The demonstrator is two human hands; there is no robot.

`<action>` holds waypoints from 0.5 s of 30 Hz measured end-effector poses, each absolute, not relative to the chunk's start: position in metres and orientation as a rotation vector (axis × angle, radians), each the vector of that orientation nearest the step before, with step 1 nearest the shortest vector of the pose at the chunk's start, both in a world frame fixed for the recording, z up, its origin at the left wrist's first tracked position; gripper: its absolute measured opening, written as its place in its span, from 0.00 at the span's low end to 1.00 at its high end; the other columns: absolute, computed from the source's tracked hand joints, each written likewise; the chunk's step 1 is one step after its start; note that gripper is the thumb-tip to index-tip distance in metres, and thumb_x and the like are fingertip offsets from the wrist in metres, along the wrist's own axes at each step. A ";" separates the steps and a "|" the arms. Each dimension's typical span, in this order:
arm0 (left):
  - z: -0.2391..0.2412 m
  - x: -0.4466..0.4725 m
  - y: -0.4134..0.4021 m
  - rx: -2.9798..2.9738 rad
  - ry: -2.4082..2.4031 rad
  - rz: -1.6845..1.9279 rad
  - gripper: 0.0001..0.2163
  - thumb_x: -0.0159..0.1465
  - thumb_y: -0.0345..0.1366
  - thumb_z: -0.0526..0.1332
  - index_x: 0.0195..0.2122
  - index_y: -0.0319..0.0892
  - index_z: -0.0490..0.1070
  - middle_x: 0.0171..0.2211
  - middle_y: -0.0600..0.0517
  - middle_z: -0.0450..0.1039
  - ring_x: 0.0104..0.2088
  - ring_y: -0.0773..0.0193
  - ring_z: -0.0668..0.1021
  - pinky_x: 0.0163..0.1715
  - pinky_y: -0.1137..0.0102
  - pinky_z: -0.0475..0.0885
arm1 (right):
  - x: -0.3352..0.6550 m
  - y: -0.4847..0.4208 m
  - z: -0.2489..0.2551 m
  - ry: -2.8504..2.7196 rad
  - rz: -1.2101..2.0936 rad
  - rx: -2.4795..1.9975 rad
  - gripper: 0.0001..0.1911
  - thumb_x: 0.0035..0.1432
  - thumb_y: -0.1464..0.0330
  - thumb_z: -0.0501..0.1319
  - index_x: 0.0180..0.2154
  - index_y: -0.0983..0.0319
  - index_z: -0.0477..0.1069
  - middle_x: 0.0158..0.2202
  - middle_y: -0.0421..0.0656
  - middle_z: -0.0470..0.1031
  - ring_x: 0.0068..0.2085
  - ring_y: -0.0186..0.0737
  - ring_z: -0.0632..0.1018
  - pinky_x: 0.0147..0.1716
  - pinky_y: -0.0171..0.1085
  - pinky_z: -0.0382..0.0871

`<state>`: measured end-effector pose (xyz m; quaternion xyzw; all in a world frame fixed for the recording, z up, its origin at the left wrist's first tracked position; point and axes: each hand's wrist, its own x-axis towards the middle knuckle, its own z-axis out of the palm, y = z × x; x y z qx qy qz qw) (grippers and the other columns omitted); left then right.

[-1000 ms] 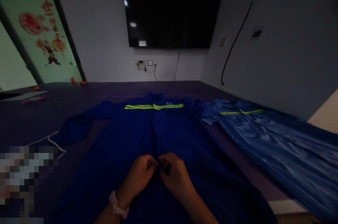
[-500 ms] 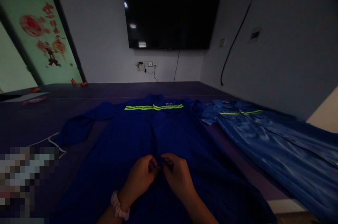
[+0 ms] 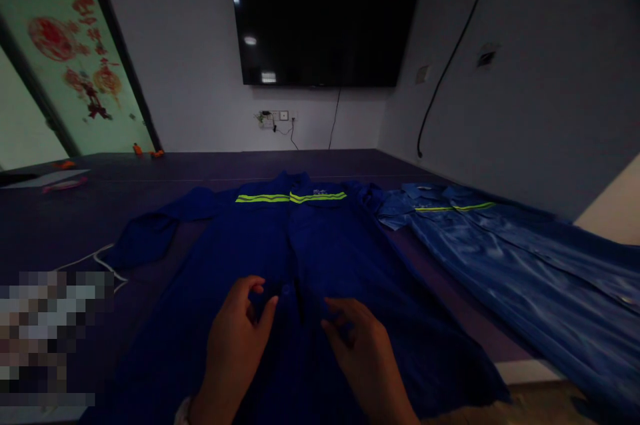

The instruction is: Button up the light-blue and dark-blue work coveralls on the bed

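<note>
A dark blue work jacket (image 3: 260, 238) lies spread out in front of me, with yellow-green reflective stripes (image 3: 317, 197) across its chest. Along its middle, the front opening shows a narrow dark gap beside a small round button (image 3: 285, 289). My left hand (image 3: 243, 338) is over the left front panel near that button, thumb and fingers apart. On the other side of the gap, my right hand (image 3: 363, 345) is over the right panel, its thumb and index finger slightly apart. I see nothing held in either hand.
A second, lighter blue work garment (image 3: 475, 251) lies to the right. The purple surface (image 3: 200, 168) runs back to the wall. A white cord (image 3: 103, 257) lies at the left, beside a pixelated patch. A black television (image 3: 325, 18) hangs on the wall above several sockets.
My hands were close together, pinching at the front opening; they have now moved apart to either side, and the button shows between them. The view has tilted slightly down.
</note>
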<state>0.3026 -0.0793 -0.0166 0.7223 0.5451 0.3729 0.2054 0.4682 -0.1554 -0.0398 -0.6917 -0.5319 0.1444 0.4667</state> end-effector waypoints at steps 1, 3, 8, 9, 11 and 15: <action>-0.017 0.303 -0.088 2.058 1.496 0.982 0.13 0.54 0.45 0.57 0.38 0.44 0.68 0.32 0.50 0.71 0.24 0.64 0.71 0.29 0.69 0.66 | 0.466 -0.162 -0.041 -1.344 0.370 -1.710 0.12 0.51 0.70 0.56 0.38 0.60 0.74 0.33 0.44 0.75 0.31 0.39 0.74 0.31 0.35 0.68; -0.021 0.305 -0.105 2.144 1.396 0.781 0.09 0.53 0.43 0.60 0.32 0.45 0.70 0.31 0.50 0.72 0.29 0.62 0.73 0.32 0.69 0.67 | 0.461 -0.170 -0.045 -1.464 0.445 -1.719 0.10 0.51 0.71 0.56 0.34 0.59 0.75 0.29 0.43 0.74 0.30 0.38 0.74 0.29 0.33 0.67; -0.036 0.310 -0.129 2.197 1.393 0.501 0.11 0.54 0.38 0.58 0.37 0.44 0.72 0.39 0.48 0.72 0.42 0.57 0.73 0.41 0.68 0.65 | 0.454 -0.179 -0.057 -1.728 0.501 -1.760 0.13 0.52 0.74 0.54 0.34 0.57 0.76 0.34 0.43 0.75 0.37 0.39 0.74 0.36 0.33 0.65; -0.038 0.309 -0.130 2.193 1.429 0.482 0.11 0.56 0.38 0.56 0.39 0.44 0.72 0.39 0.47 0.71 0.42 0.57 0.73 0.41 0.68 0.65 | 0.453 -0.179 -0.059 -1.752 0.493 -1.768 0.14 0.52 0.75 0.54 0.35 0.57 0.76 0.34 0.43 0.75 0.37 0.39 0.74 0.37 0.33 0.65; -0.040 0.307 -0.131 2.184 1.474 0.442 0.11 0.57 0.39 0.55 0.38 0.43 0.71 0.38 0.47 0.71 0.40 0.57 0.74 0.39 0.68 0.65 | 0.452 -0.180 -0.062 -1.767 0.470 -1.780 0.14 0.51 0.75 0.55 0.35 0.56 0.76 0.34 0.42 0.74 0.37 0.39 0.73 0.36 0.32 0.64; -0.041 0.304 -0.130 2.203 1.440 0.361 0.07 0.57 0.34 0.53 0.32 0.44 0.70 0.34 0.49 0.71 0.37 0.59 0.74 0.35 0.69 0.64 | 0.450 -0.178 -0.071 -1.742 0.379 -1.761 0.12 0.49 0.75 0.58 0.30 0.54 0.76 0.31 0.40 0.74 0.34 0.37 0.73 0.33 0.31 0.64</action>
